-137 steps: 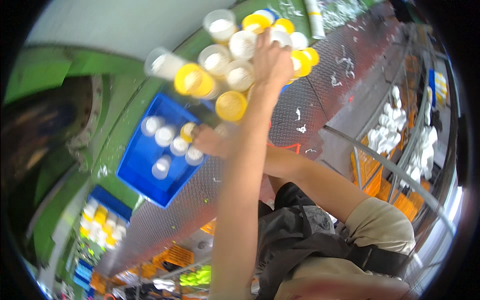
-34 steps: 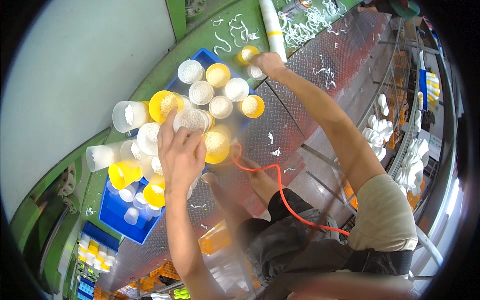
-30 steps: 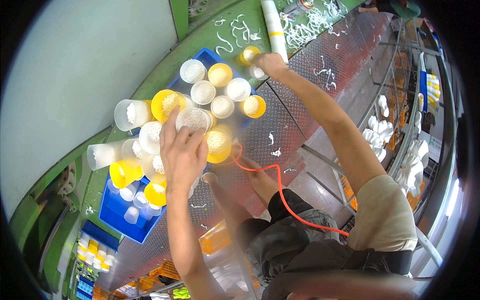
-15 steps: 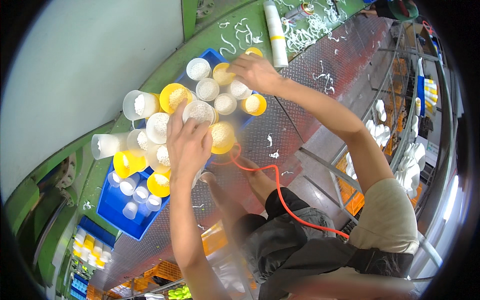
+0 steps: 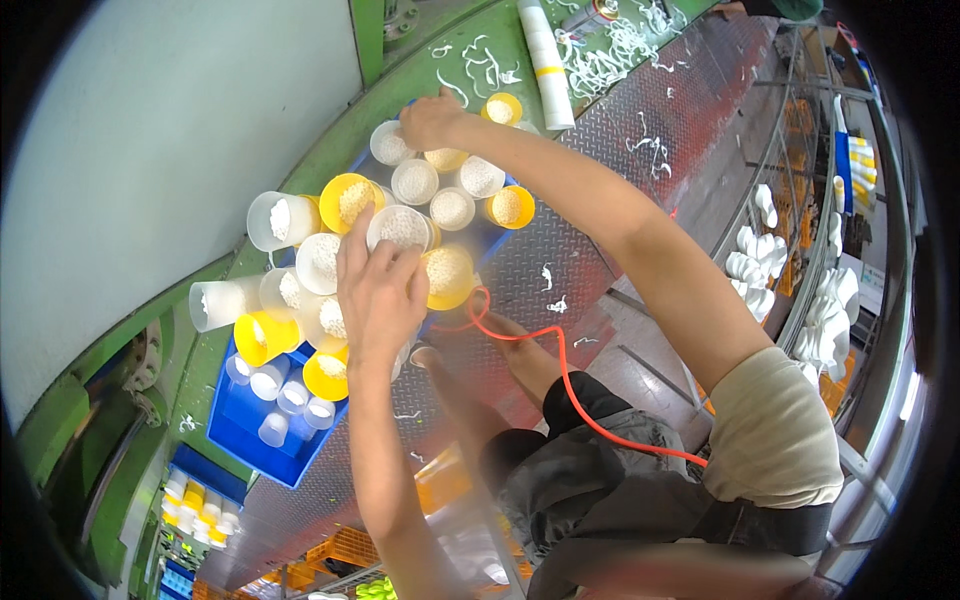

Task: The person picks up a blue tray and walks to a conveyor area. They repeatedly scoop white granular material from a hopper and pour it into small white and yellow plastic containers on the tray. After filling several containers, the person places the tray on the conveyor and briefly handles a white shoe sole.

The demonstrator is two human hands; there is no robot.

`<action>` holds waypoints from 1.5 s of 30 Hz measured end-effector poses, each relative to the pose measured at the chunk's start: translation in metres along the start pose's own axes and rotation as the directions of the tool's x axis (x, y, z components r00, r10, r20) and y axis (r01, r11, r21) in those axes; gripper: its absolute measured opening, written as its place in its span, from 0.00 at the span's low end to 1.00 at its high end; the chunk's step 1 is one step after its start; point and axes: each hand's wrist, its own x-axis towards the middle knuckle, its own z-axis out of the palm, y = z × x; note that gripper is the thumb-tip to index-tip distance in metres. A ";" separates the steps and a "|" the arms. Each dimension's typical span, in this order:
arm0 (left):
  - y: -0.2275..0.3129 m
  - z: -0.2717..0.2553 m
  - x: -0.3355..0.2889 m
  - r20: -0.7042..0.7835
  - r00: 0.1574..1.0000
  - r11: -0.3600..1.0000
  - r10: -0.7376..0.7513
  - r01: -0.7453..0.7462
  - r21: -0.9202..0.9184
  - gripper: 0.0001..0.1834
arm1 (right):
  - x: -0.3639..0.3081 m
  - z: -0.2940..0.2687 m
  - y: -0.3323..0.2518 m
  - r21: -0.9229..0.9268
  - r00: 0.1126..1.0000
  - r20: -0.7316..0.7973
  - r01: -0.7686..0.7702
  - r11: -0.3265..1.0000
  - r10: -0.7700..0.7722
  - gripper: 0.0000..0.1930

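1. The left hand (image 5: 382, 290), just left of the frame's centre, has its fingers spread against a translucent white cup (image 5: 422, 222) of pale granules (image 5: 400, 226) and a yellow cup (image 5: 329, 200); I can't tell whether it grips either.
2. The right hand (image 5: 432, 122), upper middle of the frame, is just beside another white cup (image 5: 378, 148); its fingertips are hidden, so whether it's grasping, I can't tell.
3. At lower left, a blue tray (image 5: 235, 425) holds small cups (image 5: 274, 430).
4. A white tube (image 5: 545, 65) lies on the green surface (image 5: 470, 28) at the top.
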 end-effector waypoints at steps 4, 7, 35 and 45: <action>0.000 0.000 0.000 0.003 1.000 1.000 -0.003 0.003 0.001 0.08 | 0.007 -0.001 0.003 -0.034 0.994 0.079 0.074 0.997 -0.071 0.19; 0.000 0.000 0.001 0.008 1.000 1.000 0.000 0.000 0.001 0.08 | 0.006 -0.005 0.002 -0.057 0.988 0.089 0.132 0.990 -0.127 0.18; -0.001 -0.001 -0.002 0.004 1.000 1.000 -0.001 0.001 -0.008 0.08 | -0.081 0.034 0.066 -0.468 0.803 -0.115 0.476 0.745 -0.585 0.13; -0.001 0.000 -0.002 -0.003 1.000 1.000 0.014 -0.014 -0.003 0.08 | -0.060 0.052 0.059 -0.712 0.694 -0.269 0.323 0.623 -0.667 0.06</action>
